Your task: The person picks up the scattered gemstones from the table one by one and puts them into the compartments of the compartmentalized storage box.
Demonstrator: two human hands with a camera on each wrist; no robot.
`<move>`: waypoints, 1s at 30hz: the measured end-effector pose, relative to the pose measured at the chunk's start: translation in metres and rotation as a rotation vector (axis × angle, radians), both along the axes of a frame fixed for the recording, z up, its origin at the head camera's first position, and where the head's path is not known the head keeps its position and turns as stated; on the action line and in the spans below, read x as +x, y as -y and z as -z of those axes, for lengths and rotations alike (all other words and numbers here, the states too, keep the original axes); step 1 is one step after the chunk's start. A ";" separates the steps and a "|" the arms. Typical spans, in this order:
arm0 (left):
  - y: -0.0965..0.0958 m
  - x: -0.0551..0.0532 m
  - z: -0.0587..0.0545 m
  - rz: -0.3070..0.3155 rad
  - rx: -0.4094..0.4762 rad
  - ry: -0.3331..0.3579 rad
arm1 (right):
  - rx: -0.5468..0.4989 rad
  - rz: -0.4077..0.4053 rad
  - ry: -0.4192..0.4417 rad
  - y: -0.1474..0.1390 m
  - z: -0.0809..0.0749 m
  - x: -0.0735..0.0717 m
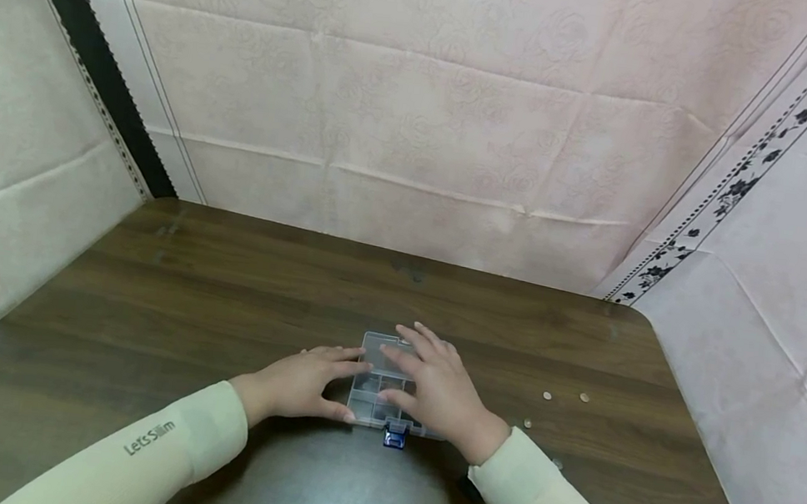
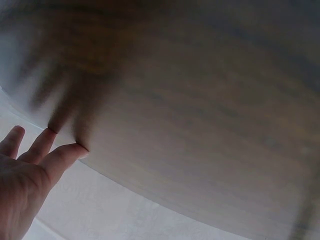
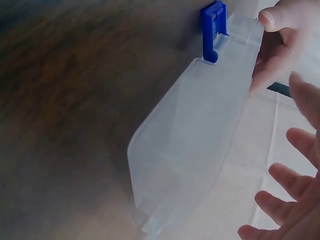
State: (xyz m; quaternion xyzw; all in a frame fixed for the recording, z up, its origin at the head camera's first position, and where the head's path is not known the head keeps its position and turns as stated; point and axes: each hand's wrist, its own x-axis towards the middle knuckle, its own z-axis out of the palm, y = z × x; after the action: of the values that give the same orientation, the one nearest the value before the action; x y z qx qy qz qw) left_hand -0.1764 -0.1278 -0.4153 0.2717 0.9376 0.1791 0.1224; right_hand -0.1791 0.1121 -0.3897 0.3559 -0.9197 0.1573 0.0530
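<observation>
A clear plastic compartment box (image 1: 364, 405) with a blue latch (image 1: 394, 436) lies on the table, the latch on its near side. My left hand (image 1: 300, 382) is at the box's left side, thumb on the near left corner and fingertips by the left edge. Spread and held over the right part of the box is my right hand (image 1: 441, 391), with nothing in it. In the right wrist view its fingers stand apart from the box wall (image 3: 190, 120). The right hand hides part of the compartments, so their contents cannot be made out.
Several small, pale round pieces (image 1: 547, 396) lie scattered on the wooden table (image 1: 277, 295) right of the box. A dark object (image 1: 468, 489) shows partly under the right forearm. Pale cloth (image 1: 420, 119) hangs behind the table and on both sides.
</observation>
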 end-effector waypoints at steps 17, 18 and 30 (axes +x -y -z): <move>0.000 0.000 0.003 -0.001 0.010 -0.015 | -0.030 0.095 -0.027 -0.021 -0.003 0.002; 0.000 0.000 0.003 -0.001 0.008 -0.015 | -0.031 0.101 -0.027 -0.023 -0.003 0.002; 0.000 0.001 0.002 -0.006 0.010 -0.018 | -0.118 0.137 -0.058 -0.045 -0.004 0.008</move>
State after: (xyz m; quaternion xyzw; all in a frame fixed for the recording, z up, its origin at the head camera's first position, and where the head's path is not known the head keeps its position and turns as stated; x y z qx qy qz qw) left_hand -0.1751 -0.1281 -0.4171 0.2710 0.9386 0.1818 0.1121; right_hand -0.1716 0.1576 -0.3858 0.2929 -0.9290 0.1969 0.1109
